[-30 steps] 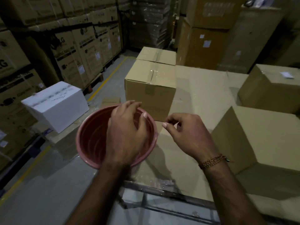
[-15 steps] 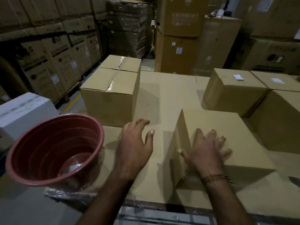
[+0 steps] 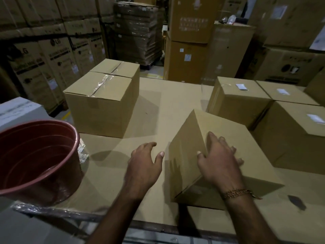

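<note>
Your right hand [image 3: 219,162] lies flat, fingers spread, on the tilted brown cardboard box [image 3: 246,141] at lower centre-right. Your left hand [image 3: 144,164] hovers relaxed and empty just beside the box's left face

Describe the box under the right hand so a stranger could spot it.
On the cardboard-covered table, look to the near right, opposite the red tub. The box there lies under the right hand. Unlike its square-set neighbours, it sits tilted and shows no tape or white label.
</note>
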`<state>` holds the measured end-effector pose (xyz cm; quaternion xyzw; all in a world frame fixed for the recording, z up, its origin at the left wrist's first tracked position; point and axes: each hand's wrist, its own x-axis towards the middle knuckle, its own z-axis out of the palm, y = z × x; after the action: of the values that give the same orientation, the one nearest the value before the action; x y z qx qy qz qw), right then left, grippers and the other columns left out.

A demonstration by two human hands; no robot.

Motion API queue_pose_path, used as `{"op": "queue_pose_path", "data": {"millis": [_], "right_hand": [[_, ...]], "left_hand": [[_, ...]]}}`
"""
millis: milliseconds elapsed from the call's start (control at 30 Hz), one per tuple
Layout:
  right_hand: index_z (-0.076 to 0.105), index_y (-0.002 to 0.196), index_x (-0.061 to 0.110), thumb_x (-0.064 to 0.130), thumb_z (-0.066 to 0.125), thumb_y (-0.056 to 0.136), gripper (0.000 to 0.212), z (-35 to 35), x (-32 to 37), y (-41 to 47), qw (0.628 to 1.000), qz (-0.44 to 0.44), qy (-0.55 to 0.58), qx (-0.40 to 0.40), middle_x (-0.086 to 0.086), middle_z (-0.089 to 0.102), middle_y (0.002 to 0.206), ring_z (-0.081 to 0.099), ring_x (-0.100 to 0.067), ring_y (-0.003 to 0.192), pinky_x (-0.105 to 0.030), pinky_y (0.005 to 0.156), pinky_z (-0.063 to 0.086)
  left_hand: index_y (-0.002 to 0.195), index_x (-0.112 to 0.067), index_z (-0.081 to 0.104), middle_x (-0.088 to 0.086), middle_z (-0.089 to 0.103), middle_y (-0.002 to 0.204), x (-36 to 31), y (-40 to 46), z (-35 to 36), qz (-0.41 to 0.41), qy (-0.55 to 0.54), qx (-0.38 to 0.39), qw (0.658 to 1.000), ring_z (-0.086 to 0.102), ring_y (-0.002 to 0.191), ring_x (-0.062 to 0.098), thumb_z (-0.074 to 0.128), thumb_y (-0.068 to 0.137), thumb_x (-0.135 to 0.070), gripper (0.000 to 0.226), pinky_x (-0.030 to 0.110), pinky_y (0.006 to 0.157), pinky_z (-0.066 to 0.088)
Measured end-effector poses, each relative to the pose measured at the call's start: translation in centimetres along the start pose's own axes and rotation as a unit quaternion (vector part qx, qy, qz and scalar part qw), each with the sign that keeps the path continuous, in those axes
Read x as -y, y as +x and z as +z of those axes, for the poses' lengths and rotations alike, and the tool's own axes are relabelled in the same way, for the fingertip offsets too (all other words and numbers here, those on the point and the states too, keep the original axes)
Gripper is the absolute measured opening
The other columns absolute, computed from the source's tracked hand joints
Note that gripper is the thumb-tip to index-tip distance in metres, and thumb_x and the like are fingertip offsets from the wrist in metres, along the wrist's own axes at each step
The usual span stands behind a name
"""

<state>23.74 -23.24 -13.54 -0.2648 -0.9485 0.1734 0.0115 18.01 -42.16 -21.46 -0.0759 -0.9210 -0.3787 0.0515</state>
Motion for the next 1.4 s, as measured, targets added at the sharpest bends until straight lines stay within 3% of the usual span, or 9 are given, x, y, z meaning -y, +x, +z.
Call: {"op": "queue_pose_path", "data": {"millis": [167,267,400,500,700,800,967,1267,1400], "right_hand": [[0.045,0.148,0.033,0.031,0.067,0.099,0.054,-2.7,-2.8,0.1,0.993,-0.008,0.112,-0.019,-0.004,0.052,0.152,0.044,-0.037,0.145,-0.066,0.116,0.039],[0.044,0.152,0.031,0.031,0.068,0.098,0.059,-3.3,-3.6,0.0,0.989,-0.019,0.144,-0.019,-0.004,0.052,0.154,0.046,-0.036,0.144,-0.065,0.117,0.039],[0.039,0.16,0.032,0.03,0.065,0.101,0.065,-4.2,-4.5,-0.2,0.983,-0.041,0.175,-0.032,0.0,0.053,0.155,0.05,-0.029,0.141,-0.056,0.12,0.04],[0.045,0.16,0.026,0.023,0.062,0.104,0.058,-5.2,-5.2,0.1,0.969,-0.046,0.239,-0.034,0.006,0.061,0.14,0.056,-0.02,0.131,-0.03,0.11,0.04],[0.053,0.154,0.029,0.013,0.058,0.104,0.052,-4.3,-6.8,2.5,0.941,-0.025,0.336,-0.012,0.013,0.062,0.132,0.057,-0.015,0.121,-0.035,0.11,0.045],[0.045,0.159,0.031,0.006,0.055,0.103,0.062,-2.3,-7.6,3.5,0.94,-0.005,0.341,0.003,0.002,0.058,0.15,0.056,-0.019,0.128,-0.043,0.113,0.049],[0.05,0.158,0.02,0.002,0.05,0.107,0.054,0.9,-8.2,3.7,0.954,-0.021,0.299,-0.006,0.0,0.054,0.158,0.051,-0.021,0.142,-0.022,0.105,0.038],[0.059,0.149,0.02,0.033,0.047,0.109,0.043,4.2,-8.1,3.6,0.97,-0.123,0.144,-0.151,-0.009,0.047,0.159,0.043,-0.027,0.143,-0.04,0.111,0.043],[0.032,0.165,0.033,0.093,0.034,0.087,0.098,3.7,-7.8,3.2,0.982,-0.179,-0.002,-0.056,-0.004,0.022,0.174,0.022,-0.03,0.154,-0.05,0.121,0.035]], "left_hand": [[0.167,-0.021,0.028,0.008,0.039,0.167,-0.7,0.2,4.5,-0.179,-0.106,0.176,0.962,0.044,0.149,0.03,0.047,0.103,-0.066,0.08,0.044,0.117,0.042],[0.158,-0.021,0.043,0.004,0.059,0.149,-1.4,-0.7,6.4,-0.27,-0.269,0.245,0.892,0.061,0.129,0.029,0.051,0.1,-0.07,0.076,0.048,0.106,0.054],[0.141,-0.024,0.058,0.001,0.065,0.132,-2.5,-1.3,7.1,-0.267,-0.292,0.159,0.905,0.065,0.111,0.022,0.062,0.1,-0.058,0.053,0.044,0.093,0.059],[0.147,-0.026,0.055,0.0,0.06,0.141,-3.1,-1.1,6.4,-0.239,-0.267,0.064,0.931,0.061,0.121,0.025,0.067,0.1,-0.047,0.053,0.042,0.097,0.057],[0.137,-0.034,0.066,0.0,0.06,0.143,-3.9,-0.1,2.9,-0.127,-0.175,-0.077,0.973,0.055,0.13,0.024,0.073,0.096,-0.045,0.043,0.04,0.101,0.05],[0.138,-0.032,0.066,-0.003,0.063,0.143,-3.9,0.2,1.7,-0.095,-0.144,-0.079,0.982,0.055,0.133,0.023,0.074,0.097,-0.04,0.043,0.04,0.102,0.052],[0.141,-0.026,0.065,-0.007,0.06,0.143,-3.4,0.3,1.7,-0.063,-0.147,-0.067,0.985,0.051,0.125,0.007,0.071,0.1,-0.036,0.043,0.027,0.094,0.042],[0.141,-0.033,0.065,-0.021,0.058,0.135,-1.7,0.9,1.5,-0.043,-0.185,-0.047,0.981,0.051,0.126,0.004,0.066,0.103,-0.041,0.039,0.027,0.101,0.043],[0.138,-0.033,0.068,-0.017,0.064,0.136,-1.1,1.6,1.5,-0.045,-0.191,-0.063,0.979,0.055,0.129,0.006,0.065,0.103,-0.04,0.036,0.023,0.102,0.042]]}}
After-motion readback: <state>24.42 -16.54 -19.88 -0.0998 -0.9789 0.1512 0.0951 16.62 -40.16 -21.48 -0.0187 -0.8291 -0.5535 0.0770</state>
